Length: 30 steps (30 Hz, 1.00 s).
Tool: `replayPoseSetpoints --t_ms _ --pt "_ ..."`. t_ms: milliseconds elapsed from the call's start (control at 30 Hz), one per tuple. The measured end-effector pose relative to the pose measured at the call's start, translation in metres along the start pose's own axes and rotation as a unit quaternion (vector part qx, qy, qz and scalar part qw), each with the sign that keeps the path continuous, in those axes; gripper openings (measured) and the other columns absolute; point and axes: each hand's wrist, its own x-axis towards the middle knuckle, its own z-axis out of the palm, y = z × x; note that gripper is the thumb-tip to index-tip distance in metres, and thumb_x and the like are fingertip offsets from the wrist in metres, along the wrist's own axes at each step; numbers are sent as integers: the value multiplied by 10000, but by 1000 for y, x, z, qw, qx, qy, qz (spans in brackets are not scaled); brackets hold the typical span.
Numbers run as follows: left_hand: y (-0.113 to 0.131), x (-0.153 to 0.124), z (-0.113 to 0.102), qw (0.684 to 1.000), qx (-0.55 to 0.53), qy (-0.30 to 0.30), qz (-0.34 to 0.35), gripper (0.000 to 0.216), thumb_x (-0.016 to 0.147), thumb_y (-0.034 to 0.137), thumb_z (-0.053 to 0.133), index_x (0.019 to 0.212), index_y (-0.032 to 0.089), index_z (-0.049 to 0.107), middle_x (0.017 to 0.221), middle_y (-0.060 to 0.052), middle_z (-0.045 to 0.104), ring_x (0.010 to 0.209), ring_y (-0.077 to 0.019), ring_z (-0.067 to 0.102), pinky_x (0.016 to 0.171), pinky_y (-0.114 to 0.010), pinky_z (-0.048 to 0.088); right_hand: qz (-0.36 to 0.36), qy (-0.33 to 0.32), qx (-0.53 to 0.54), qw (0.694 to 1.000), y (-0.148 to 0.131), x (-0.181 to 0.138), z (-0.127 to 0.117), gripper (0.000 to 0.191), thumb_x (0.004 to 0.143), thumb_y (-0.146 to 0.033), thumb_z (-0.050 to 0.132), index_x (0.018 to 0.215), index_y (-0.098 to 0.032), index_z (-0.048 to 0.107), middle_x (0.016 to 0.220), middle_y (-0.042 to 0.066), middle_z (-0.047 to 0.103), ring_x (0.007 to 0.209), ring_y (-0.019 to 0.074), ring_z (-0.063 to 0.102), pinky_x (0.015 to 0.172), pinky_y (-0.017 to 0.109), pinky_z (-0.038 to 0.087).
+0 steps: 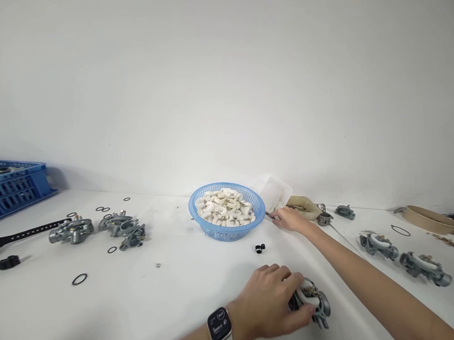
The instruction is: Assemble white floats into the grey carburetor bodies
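Note:
My left hand [272,301], with a watch on its wrist, grips a metal carburetor body [321,306] low on the table. A white float shows in the carburetor, between the thumb and fingers. Farther forward, my right hand [289,220] is closed beside the rim of a light blue basket [230,233], which is full of white floats [224,207]. A small dark piece shows at the right fingertips, too small to name. Just behind that hand leans a translucent white tray [276,192]. Two little black parts [259,249] lie between my hands.
To the right rest two carburetor bodies with floats [378,244], a tan ring [430,220] and a thin black ring [400,230]. Several carburetor bodies [71,230], black O-rings [80,279] and a black strap [30,232] lie left. A blue crate [19,191] stands far left.

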Motion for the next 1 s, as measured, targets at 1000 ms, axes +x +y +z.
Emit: replayPoseSetpoints --t_ms 1000 --pt "4 2 -11 998 -61 -26 -12 311 994 373 646 1263 219 625 1054 -74 735 935 -290 724 824 -423 600 -24 67 405 912 -6 -71 -21 281 994 -411 656 1062 -147 724 970 67 745 841 201 712 786 343 599"
